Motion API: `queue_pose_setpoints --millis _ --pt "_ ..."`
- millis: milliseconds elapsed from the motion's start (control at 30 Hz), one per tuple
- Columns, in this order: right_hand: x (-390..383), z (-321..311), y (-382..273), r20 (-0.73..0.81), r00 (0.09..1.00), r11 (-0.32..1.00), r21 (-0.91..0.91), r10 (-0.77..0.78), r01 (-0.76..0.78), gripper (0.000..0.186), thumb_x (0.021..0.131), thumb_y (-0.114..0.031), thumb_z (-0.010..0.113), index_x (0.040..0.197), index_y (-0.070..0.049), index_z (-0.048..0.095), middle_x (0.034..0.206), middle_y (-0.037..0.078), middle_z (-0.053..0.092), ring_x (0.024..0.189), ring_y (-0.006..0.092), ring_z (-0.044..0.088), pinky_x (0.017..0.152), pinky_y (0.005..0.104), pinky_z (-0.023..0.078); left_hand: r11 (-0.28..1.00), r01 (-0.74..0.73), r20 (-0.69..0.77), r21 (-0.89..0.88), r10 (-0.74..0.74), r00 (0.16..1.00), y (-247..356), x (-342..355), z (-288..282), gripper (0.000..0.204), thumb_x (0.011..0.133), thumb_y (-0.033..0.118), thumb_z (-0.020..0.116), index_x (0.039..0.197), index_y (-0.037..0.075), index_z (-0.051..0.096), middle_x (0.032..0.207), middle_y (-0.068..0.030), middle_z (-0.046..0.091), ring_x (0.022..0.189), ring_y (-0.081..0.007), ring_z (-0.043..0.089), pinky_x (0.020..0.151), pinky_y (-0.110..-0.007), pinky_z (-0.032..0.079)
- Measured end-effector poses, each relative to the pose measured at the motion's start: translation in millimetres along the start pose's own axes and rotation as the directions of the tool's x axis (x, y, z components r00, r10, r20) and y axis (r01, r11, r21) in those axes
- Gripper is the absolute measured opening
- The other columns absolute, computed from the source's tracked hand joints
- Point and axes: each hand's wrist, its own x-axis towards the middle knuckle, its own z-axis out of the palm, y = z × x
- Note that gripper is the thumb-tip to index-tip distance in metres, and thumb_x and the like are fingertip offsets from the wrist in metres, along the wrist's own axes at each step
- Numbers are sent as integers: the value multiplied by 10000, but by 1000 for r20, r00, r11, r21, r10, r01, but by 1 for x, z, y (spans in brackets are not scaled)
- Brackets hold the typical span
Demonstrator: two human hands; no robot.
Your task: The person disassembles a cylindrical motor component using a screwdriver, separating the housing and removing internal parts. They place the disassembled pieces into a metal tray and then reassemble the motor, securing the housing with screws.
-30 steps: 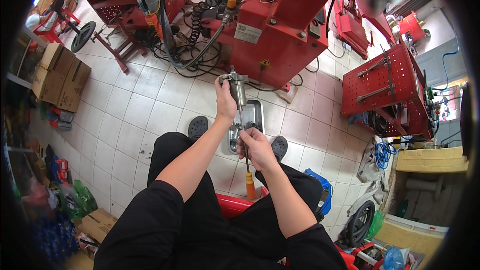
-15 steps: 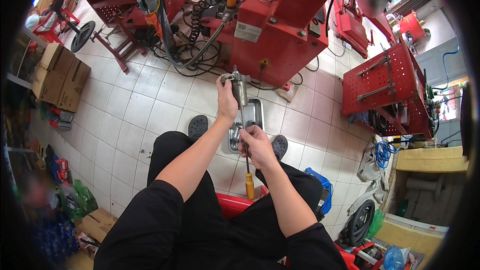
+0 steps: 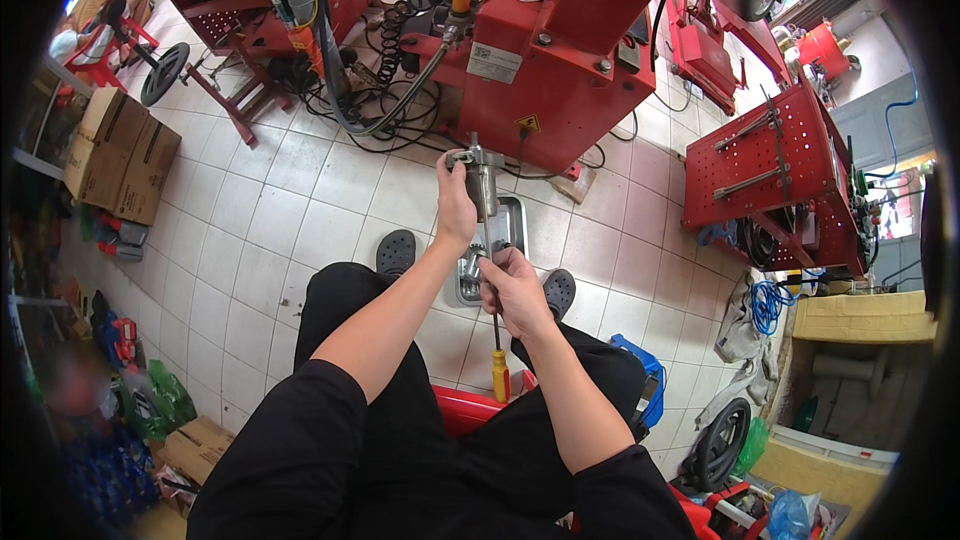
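My left hand (image 3: 457,205) is closed around a grey metal cylinder-shaped part (image 3: 483,188) with a flanged top and a thin stud, held up in front of me. Below it, my right hand (image 3: 517,290) pinches the shaft of a long screwdriver. The yellow-and-red screwdriver handle (image 3: 500,376) points down toward my lap. The shaft runs up toward the underside of the cylinder; whether its tip touches is not clear. Under both hands a shallow metal tray (image 3: 520,225) lies on the floor with small metal parts (image 3: 470,262) in it.
A big red machine base (image 3: 560,80) stands ahead, with black cables and hoses (image 3: 390,120) on the tiles. Cardboard boxes (image 3: 120,155) are at left, a red perforated cart (image 3: 765,175) at right. A blue plastic object (image 3: 645,380) sits by my right knee.
The screwdriver has turned, so a red face of its handle now shows, and its shaft shows less below the cylinder. Both hands have barely moved.
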Motion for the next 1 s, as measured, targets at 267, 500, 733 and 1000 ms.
queue_pose_setpoints --millis 267,500,733,1000 --pt "1 -7 -1 20 999 999 22 -40 40 201 872 -114 577 869 -35 392 562 5 407 386 66 355 323 210 249 999 26 10 -29 -26 1000 -5 0 2 287 928 332 277 1136 141 322 807 -89 557 537 -211 596 400 -286 456" --pt "1 -5 -1 11 999 999 10 -37 37 189 875 -109 575 881 -50 396 600 -1 414 393 58 350 322 203 236 999 2 16 -49 -1 1000 -11 4 -4 287 929 335 266 1134 142 324 812 -86 560 531 -216 594 404 -287 459" --pt "5 -4 3 -63 996 996 -56 -71 67 172 878 -119 569 883 -84 401 599 -24 410 387 40 329 324 199 207 998 30 -40 -61 -32 999 -6 -1 1 283 928 337 276 1128 149 345 844 -68 558 538 -202 587 408 -293 476" --pt "14 -15 -27 -311 811 846 -381 -496 372 181 872 -165 591 946 -5 550 577 -24 503 471 29 387 413 222 284 948 -116 107 295 88 990 -30 -25 5 330 937 223 277 1181 25 376 1087 -120 475 1010 -231 459 928 -299 333"
